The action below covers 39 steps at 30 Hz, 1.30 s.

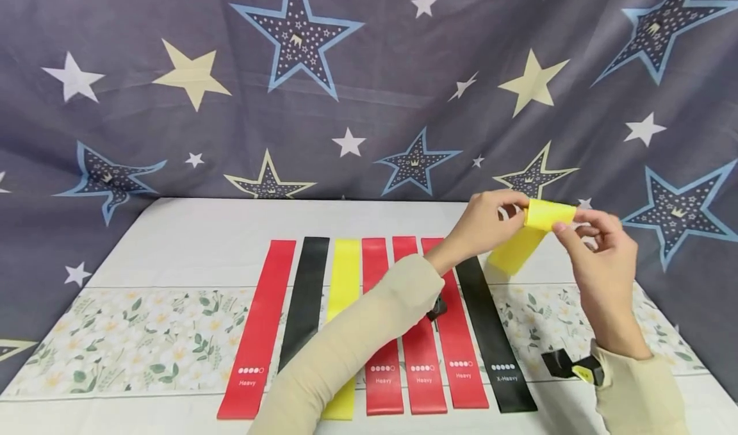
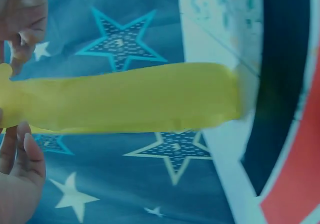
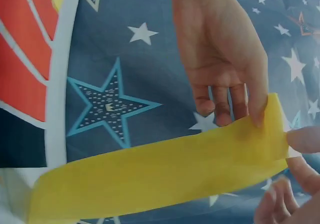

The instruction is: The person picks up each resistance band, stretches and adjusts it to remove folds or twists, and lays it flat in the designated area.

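A yellow resistance band (image 1: pixel 515 251) hangs from both hands at the right back of the table, its lower end down at the white tabletop. Its top end is folded over. My left hand (image 1: pixel 483 222) pinches the left edge of the fold between thumb and fingers. On the opposite edge, my right hand (image 1: pixel 605 255) pinches it the same way. The left wrist view shows the yellow band (image 2: pixel 130 102) stretched long and fairly flat between the hands and the table. In the right wrist view the folded yellow band (image 3: pixel 255 139) has fingertips on both edges.
Flat in a row lie red bands (image 1: pixel 254 339), black bands (image 1: pixel 496 339) and another yellow band (image 1: pixel 344 275), some printed Heavy or X-Heavy. My left sleeve (image 1: pixel 357 332) crosses above several. A floral strip (image 1: pixel 155 339) runs across the table; a starry cloth (image 1: pixel 369 70) hangs behind.
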Motion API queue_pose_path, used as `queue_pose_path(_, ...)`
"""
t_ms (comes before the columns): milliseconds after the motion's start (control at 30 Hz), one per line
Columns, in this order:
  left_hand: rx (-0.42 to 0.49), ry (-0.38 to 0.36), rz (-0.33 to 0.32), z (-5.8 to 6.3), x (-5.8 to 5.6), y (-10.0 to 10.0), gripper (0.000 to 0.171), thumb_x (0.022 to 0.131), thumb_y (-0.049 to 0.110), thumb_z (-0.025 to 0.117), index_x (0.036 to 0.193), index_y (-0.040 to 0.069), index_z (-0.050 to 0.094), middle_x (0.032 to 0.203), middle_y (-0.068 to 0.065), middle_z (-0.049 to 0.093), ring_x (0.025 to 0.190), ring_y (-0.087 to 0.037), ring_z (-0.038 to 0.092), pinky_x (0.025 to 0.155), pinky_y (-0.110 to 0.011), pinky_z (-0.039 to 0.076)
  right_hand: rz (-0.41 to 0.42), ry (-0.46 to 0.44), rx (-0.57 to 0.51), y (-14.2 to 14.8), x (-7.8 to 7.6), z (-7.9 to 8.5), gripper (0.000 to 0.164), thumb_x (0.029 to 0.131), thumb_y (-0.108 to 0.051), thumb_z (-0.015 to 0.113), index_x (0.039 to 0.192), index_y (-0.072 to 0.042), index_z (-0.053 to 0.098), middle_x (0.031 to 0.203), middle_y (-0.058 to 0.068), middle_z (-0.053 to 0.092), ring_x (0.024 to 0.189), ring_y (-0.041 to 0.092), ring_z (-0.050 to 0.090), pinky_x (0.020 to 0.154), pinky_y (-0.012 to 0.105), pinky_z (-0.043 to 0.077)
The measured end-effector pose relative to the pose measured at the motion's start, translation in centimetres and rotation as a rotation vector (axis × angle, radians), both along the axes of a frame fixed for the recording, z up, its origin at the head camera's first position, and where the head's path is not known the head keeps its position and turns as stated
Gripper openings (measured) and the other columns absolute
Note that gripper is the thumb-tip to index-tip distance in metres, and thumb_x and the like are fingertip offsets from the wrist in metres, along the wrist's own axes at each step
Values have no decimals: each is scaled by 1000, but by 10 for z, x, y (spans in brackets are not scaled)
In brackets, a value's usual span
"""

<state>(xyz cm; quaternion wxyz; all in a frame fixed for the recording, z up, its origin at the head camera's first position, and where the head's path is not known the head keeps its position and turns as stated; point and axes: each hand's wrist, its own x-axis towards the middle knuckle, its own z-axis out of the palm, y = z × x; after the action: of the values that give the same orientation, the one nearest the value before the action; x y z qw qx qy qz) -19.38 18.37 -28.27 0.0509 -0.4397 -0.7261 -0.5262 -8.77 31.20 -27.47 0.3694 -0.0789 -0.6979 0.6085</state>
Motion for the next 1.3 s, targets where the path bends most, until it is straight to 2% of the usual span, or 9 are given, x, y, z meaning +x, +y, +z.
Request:
queue_pose_path(100, 12, 20, 3, 13, 1, -1, 21, 90, 7, 59, 108, 3, 68, 94, -6, 67, 77, -7, 56, 67, -7, 43, -33, 8, 146, -2, 1, 10, 25, 83, 5, 66, 105, -8, 69, 117, -3, 53, 103, 8, 52, 71, 9, 44)
queue_pose_path(200, 27, 22, 13, 22, 0, -3, 19, 91, 9, 61, 107, 4, 68, 89, -4, 66, 74, -6, 54, 66, -8, 43, 40, 18, 175, -4, 1, 19, 32, 85, 4, 64, 116, -5, 65, 126, -2, 55, 117, 11, 50, 83, 11, 43)
queue_pose_path(333, 62, -13, 11, 29, 0, -5, 15, 91, 12, 63, 103, 6, 68, 85, -2, 66, 71, -5, 54, 66, -9, 45, 122, 43, 148, -9, 0, 27, 37, 83, 7, 65, 119, -1, 63, 111, -1, 67, 103, 9, 62, 85, 12, 46)
queue_pose_path(500, 130, -89, -24, 29, 0, -9, 14, 92, 11, 61, 102, 2, 65, 85, -6, 64, 70, -8, 54, 65, -12, 46, 32, -6, 354, -15, -4, 35, 36, 85, 0, 66, 121, -4, 64, 102, -15, 66, 89, 0, 64, 76, 7, 48)
queue_pose_path(633, 192, -208, -63, 29, -3, -13, 17, 94, 9, 56, 107, -1, 60, 94, -11, 63, 77, -11, 57, 73, -12, 48, 58, 1, 557, -21, -5, 39, 34, 89, -1, 62, 123, -1, 61, 105, -22, 59, 91, -9, 59, 74, 3, 45)
queue_pose_path(867, 345, -411, -235, 38, -4, -19, 18, 96, -2, 39, 109, -12, 49, 96, -21, 54, 78, -13, 53, 72, -15, 47, 89, 130, 798, -32, -1, 40, 34, 85, 12, 55, 117, 4, 63, 115, 17, 63, 100, -14, 51, 79, 1, 40)
queue_pose_path(933, 408, -464, -295, 40, -3, -20, 18, 95, -3, 35, 104, -14, 46, 90, -18, 51, 74, -11, 51, 70, -16, 46, 86, 164, 840, -36, -1, 40, 29, 83, 13, 59, 109, 4, 67, 116, 18, 64, 102, -14, 51, 81, 1, 40)
queue_pose_path(1100, 498, -545, -391, 42, -3, -25, 19, 92, 0, 28, 94, -13, 42, 81, -6, 47, 67, -9, 48, 66, -17, 43, 105, 227, 824, -42, -3, 39, 17, 78, 15, 63, 89, 3, 67, 113, 15, 67, 103, -13, 53, 80, 3, 43)
queue_pose_path(1300, 510, -583, -451, 41, -8, -35, 20, 90, 2, 24, 90, -10, 40, 74, -2, 45, 62, -9, 46, 62, -19, 42, 193, 170, 642, -43, -11, 26, 30, 79, 16, 62, 108, 13, 54, 111, -9, 58, 97, -1, 57, 77, 8, 45)
